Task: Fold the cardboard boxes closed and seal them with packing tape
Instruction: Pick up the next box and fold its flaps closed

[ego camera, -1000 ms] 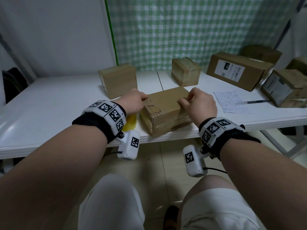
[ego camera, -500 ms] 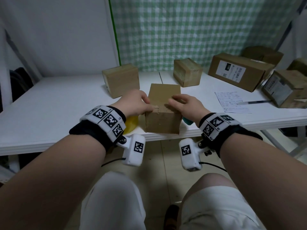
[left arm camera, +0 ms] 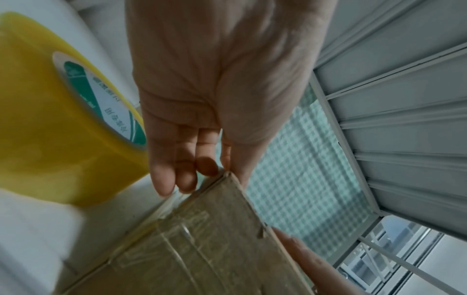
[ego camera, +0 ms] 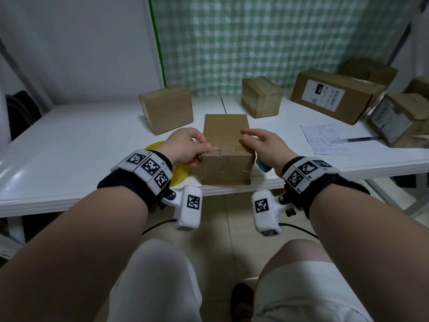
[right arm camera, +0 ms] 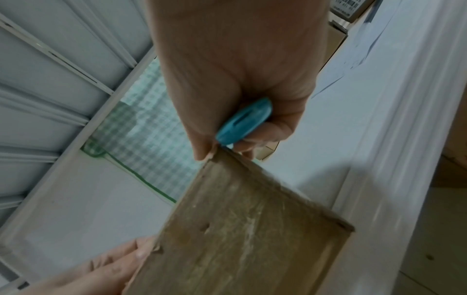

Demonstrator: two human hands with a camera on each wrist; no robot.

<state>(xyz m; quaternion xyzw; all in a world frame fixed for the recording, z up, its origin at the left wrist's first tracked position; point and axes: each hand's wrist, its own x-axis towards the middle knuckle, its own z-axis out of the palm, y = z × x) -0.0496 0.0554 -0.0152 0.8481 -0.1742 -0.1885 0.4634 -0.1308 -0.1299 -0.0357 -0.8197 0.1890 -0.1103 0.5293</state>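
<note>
1. A white tabletop [ego camera: 69, 140] stands against a pale wall and a green-checked curtain [ego camera: 267, 43], above a tiled floor.
2. A small brown cardboard box [ego camera: 226, 159] sits at the table's near edge.
3. The left hand [ego camera: 185, 147] grips the box's left top corner with curled fingers.
4. The right hand [ego camera: 262, 145] touches its right top edge while clasping a teal plastic tool [right arm camera: 243, 121].
5. A yellow roll of packing tape [left arm camera: 50, 119] lies just left of the box.

Tape roll [ego camera: 170, 167] crowds box [ego camera: 226, 145] left; table [ego camera: 92, 135] beyond open.
</note>
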